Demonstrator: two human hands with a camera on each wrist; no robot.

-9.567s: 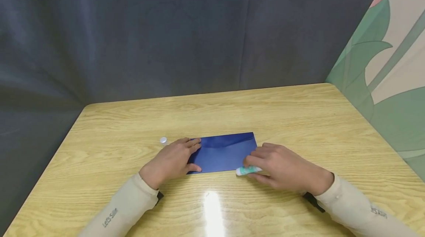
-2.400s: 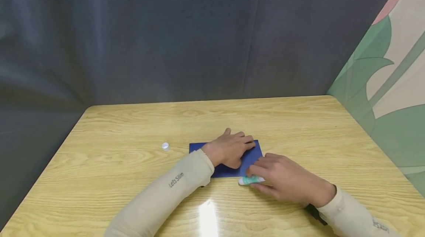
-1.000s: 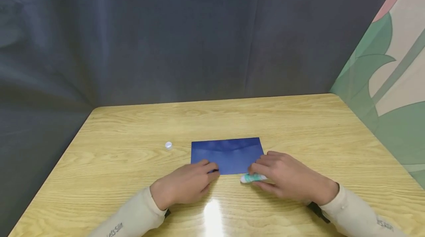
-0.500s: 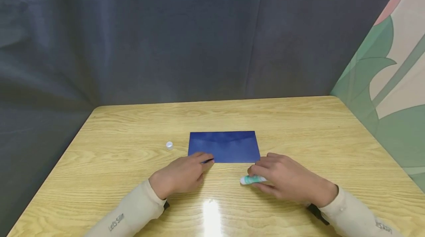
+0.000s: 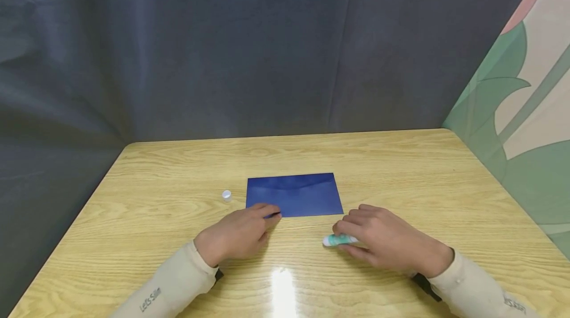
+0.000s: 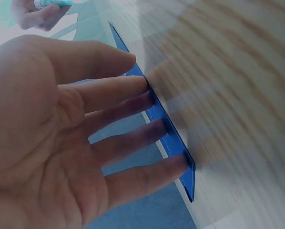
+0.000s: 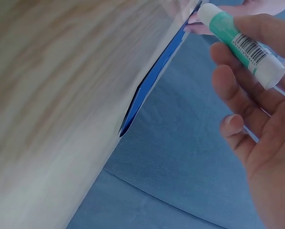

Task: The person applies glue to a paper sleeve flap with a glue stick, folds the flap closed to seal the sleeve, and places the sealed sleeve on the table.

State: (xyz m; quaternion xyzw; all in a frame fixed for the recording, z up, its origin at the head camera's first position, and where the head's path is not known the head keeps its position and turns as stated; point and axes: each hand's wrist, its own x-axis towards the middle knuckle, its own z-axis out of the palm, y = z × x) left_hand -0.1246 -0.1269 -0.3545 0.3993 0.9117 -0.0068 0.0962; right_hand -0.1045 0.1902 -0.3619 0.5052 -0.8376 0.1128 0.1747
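Note:
A dark blue envelope (image 5: 294, 195) lies flat on the table, its flap folded down along the far side. The fingertips of my left hand (image 5: 242, 231) rest on its near left part; in the left wrist view the fingers of that hand (image 6: 61, 124) reach out nearly straight onto the envelope (image 6: 173, 138). My right hand (image 5: 383, 236) holds a white and green glue stick (image 5: 338, 240) between thumb and fingers, just in front of the envelope's near right corner. A barcode shows on the glue stick (image 7: 242, 45) in the right wrist view. A small white cap (image 5: 227, 195) stands left of the envelope.
The wood-grain table (image 5: 178, 169) has a dark curtain (image 5: 231, 51) behind it and along the left. At the right is a wall panel (image 5: 534, 100) with painted leaves. Light glares off the table's near side.
My left hand, earlier spread over the envelope's right part, has come back to its near left edge. The envelope has slid away from me and left. My right hand keeps the glue stick.

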